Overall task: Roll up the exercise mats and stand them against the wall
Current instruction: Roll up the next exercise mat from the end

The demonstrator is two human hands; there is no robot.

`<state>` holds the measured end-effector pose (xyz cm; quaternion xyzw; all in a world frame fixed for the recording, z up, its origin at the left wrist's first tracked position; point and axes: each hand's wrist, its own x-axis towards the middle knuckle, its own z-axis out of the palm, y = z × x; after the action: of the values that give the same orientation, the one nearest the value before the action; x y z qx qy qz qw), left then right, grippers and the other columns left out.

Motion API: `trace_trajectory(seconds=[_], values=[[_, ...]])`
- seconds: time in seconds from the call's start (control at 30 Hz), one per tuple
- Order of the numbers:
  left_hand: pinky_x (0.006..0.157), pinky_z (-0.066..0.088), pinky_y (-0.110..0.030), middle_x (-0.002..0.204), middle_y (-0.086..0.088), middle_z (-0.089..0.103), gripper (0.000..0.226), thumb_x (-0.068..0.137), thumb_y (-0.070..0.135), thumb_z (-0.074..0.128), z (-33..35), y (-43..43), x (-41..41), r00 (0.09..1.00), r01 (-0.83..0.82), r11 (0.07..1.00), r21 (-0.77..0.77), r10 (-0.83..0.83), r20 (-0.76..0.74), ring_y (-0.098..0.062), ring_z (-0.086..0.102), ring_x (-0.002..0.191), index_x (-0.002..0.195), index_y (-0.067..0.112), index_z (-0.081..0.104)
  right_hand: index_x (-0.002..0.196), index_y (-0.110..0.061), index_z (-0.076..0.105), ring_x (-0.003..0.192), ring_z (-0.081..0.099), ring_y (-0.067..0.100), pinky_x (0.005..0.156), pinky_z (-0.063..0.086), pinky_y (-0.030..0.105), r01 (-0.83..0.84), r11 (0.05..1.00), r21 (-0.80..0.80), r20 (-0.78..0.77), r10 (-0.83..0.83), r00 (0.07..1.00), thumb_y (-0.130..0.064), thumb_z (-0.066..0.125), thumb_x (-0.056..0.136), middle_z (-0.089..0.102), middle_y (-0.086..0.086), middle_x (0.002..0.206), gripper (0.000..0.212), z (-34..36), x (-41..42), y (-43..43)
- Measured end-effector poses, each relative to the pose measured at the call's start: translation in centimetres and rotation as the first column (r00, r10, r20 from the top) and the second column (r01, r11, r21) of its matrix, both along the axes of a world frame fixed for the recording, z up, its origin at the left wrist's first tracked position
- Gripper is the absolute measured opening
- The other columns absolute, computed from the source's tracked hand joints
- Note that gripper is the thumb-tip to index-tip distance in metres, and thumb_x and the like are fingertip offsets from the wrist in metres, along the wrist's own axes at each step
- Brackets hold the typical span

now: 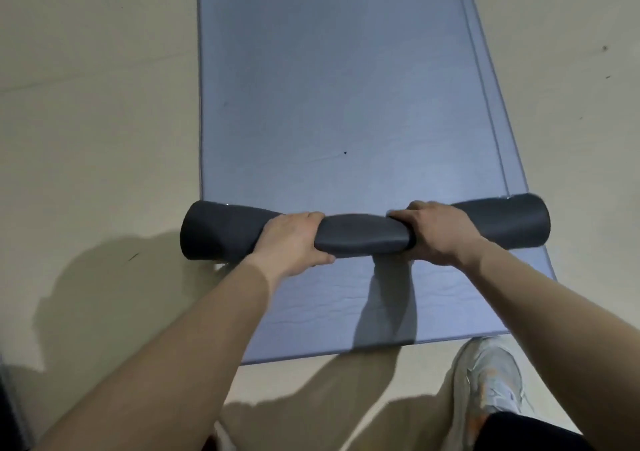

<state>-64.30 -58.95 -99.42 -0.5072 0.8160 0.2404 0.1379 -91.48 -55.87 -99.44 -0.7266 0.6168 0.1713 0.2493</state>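
Note:
A blue-grey exercise mat [332, 79] lies flat on the floor and runs away from me. Its near part is wound into a dark grey roll [363, 234] that lies across it. My left hand [289, 242] grips the roll left of its middle, fingers curled over the top. My right hand [438, 234] grips it right of the middle in the same way. A second blue mat [329, 315] lies flat under the roll and reaches toward my feet; its right edge shows beside the upper mat.
Beige floor [97, 104] spreads on both sides of the mats. My right foot in a light sneaker [491, 378] stands on the floor just past the near mat edge. A dark edge of something shows at the bottom left corner.

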Motion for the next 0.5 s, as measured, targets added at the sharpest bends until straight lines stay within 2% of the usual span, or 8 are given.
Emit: trace_trajectory(seconds=[0.1,0.2,0.23,0.3,0.37,0.4,0.47,0.5], values=[[0.085,0.051,-0.038,0.109,0.006,0.070,0.058,0.078,0.065,0.071,2.0,0.5,2.0,0.998,0.021,0.981,0.191,-0.032,0.053,-0.020,0.064,0.099,0.121,0.028,0.059,0.124,-0.043,0.064,0.103,0.065,0.021,0.082,0.050,0.034,0.027,0.959,0.283,0.089,-0.054,0.995,-0.043,0.081,0.072,0.071,-0.011,0.109,0.055,1.7,1.8,0.0],[0.090,0.051,-0.037,0.120,0.006,0.064,0.064,0.078,0.062,0.075,2.2,1.9,4.1,0.997,-0.072,0.939,0.337,0.056,0.056,-0.019,0.062,0.104,0.128,0.028,0.054,0.124,-0.034,0.063,0.116,0.063,0.023,0.097,0.048,0.035,0.040,0.881,0.471,0.180,-0.140,0.974,-0.040,0.092,0.070,0.070,-0.006,0.119,0.062,1.8,3.5,0.4],[0.091,0.051,-0.038,0.122,0.005,0.063,0.065,0.077,0.061,0.076,2.1,2.1,4.4,0.996,-0.086,0.932,0.351,0.075,0.045,-0.020,0.061,0.104,0.128,0.029,0.052,0.134,-0.031,0.060,0.121,0.061,0.024,0.102,0.046,0.036,0.049,0.900,0.434,0.188,-0.143,0.972,-0.044,0.093,0.068,0.068,-0.005,0.127,0.075,1.8,3.7,0.8],[0.091,0.051,-0.038,0.121,0.005,0.064,0.062,0.073,0.061,0.080,1.4,1.2,4.7,0.992,-0.118,0.921,0.371,0.123,0.012,-0.019,0.060,0.101,0.123,0.031,0.056,0.141,-0.026,0.054,0.126,0.055,0.028,0.114,0.036,0.043,0.047,0.991,0.127,0.120,-0.062,0.991,-0.053,0.090,0.068,0.062,0.000,0.136,0.086,1.8,4.0,2.6],[0.092,0.050,-0.036,0.117,0.007,0.066,0.062,0.069,0.062,0.082,1.0,-0.8,4.8,0.977,-0.192,0.886,0.422,0.212,0.001,-0.018,0.060,0.101,0.120,0.032,0.064,0.137,-0.022,0.056,0.126,0.054,0.035,0.120,0.025,0.054,0.003,0.957,-0.292,0.026,0.004,1.000,-0.053,0.083,0.077,0.060,0.009,0.135,0.073,1.0,4.5,5.7],[0.092,0.049,-0.035,0.116,0.007,0.068,0.062,0.069,0.064,0.081,0.9,-1.9,4.8,0.971,-0.221,0.881,0.418,0.240,0.006,-0.018,0.061,0.102,0.119,0.032,0.067,0.139,-0.019,0.053,0.128,0.054,0.039,0.120,0.023,0.056,-0.019,0.919,-0.395,0.005,0.023,1.000,-0.052,0.078,0.082,0.057,0.014,0.138,0.071,0.5,5.0,7.1],[0.091,0.048,-0.036,0.116,0.007,0.067,0.054,0.074,0.067,0.075,0.9,-2.7,4.5,0.970,-0.239,0.946,0.221,0.244,0.004,-0.021,0.060,0.106,0.116,0.033,0.070,0.156,-0.013,0.031,0.144,0.039,0.046,0.121,0.014,0.060,-0.047,0.935,-0.352,-0.058,0.028,0.998,-0.065,0.069,0.082,0.039,0.024,0.157,0.098,-0.7,5.8,7.9],[0.089,0.045,-0.037,0.113,0.004,0.066,0.046,0.079,0.062,0.074,0.7,-2.1,4.3,0.969,-0.248,0.968,-0.030,0.247,-0.026,-0.024,0.059,0.105,0.112,0.030,0.070,0.161,-0.012,0.018,0.151,0.027,0.046,0.121,0.009,0.061,-0.053,0.958,-0.281,-0.097,0.026,0.995,-0.076,0.068,0.076,0.027,0.026,0.164,0.118,-1.0,5.9,6.9]])
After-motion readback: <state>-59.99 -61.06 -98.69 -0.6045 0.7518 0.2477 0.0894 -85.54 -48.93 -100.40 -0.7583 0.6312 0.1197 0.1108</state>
